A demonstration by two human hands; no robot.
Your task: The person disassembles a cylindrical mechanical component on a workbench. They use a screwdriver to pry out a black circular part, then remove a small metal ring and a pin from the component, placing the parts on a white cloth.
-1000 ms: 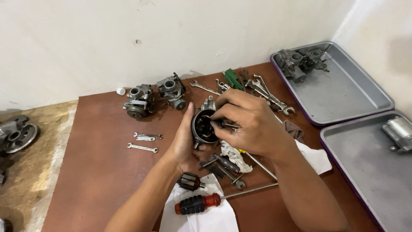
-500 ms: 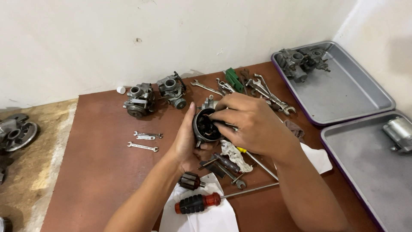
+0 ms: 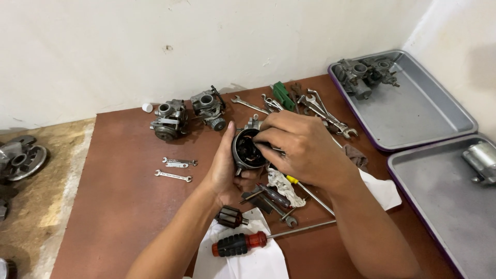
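Cradling a round black motor housing [image 3: 247, 151] near the middle of the reddish-brown worktop [image 3: 119, 206], the left hand [image 3: 227, 170] wraps its palm and thumb around the housing's outer wall, so the open mouth tilts up toward the camera. The right hand [image 3: 299, 147] comes over from the right with its fingers bunched narrow at the housing's rim, fingertips reaching inside; whether they pinch a small part is hidden. Held this way, the cavity faces the person's eyes, one hand steadying and the other working.

Below the hands, toward the near edge, a white cloth [image 3: 243, 258] carries a red-and-black-handled screwdriver [image 3: 240, 244] and a small dark armature [image 3: 230, 217], laid close within reach. A second screwdriver with a yellow tip [image 3: 307, 194] and a crumpled rag [image 3: 281, 187] lie just beside the right wrist. Two small spanners [image 3: 175, 169] rest apart on the left half. Two carburettors [image 3: 188, 114] stand near the far edge by the wall, with a spread of wrenches [image 3: 320, 111] to their right. Two grey metal trays [image 3: 413, 113] sit at the right edge; the farther one holds another carburettor [image 3: 364, 71], the nearer a silver cylinder [image 3: 480, 160].
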